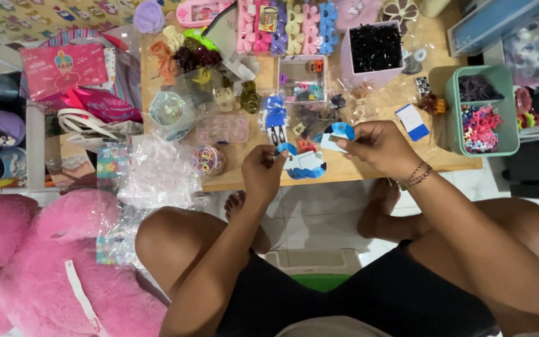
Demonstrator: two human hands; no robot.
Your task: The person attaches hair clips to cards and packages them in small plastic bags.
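Note:
My left hand (262, 173) pinches a blue and white round card (304, 163) at the front edge of the low wooden table (369, 167). Just to the right of it, my right hand (378, 146) holds a smaller blue and white card piece (335, 135) between thumb and fingers. A bead bracelet sits on my right wrist. A blue hair clip on a backing card (275, 118) lies on the table just beyond my left hand. Both hands hover close together over the table's near edge.
The table is crowded with hair clips, clear plastic bags, a jar of small elastic bands (207, 160), a pink box of black ties (375, 50) and a green basket (506, 134) of accessories. Pink plush toys (51, 262) lie at left. My bare knees frame the tiled floor.

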